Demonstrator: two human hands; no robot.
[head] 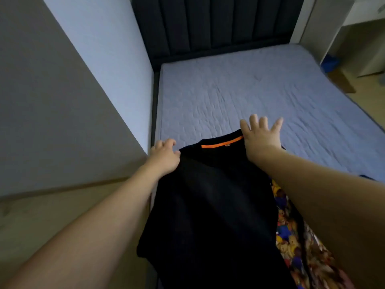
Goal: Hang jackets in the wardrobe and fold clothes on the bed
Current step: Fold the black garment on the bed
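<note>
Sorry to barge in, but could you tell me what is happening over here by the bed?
A person is laying a black T-shirt with an orange collar strip out on the bed. The left hand grips the shirt at one shoulder, while the right hand is open with fingers spread, at the other shoulder beside the collar. The shirt is not yet folded. A colourful patterned garment lies partly under it on the right, and the dark padded headboard stands at the far end.

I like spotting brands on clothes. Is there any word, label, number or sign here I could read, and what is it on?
None can be read.
Small tag beside the orange collar strip of the black shirt: too small and blurred to read.
Colourful printed cloth under the shirt: pictures only, no lettering legible.
</note>
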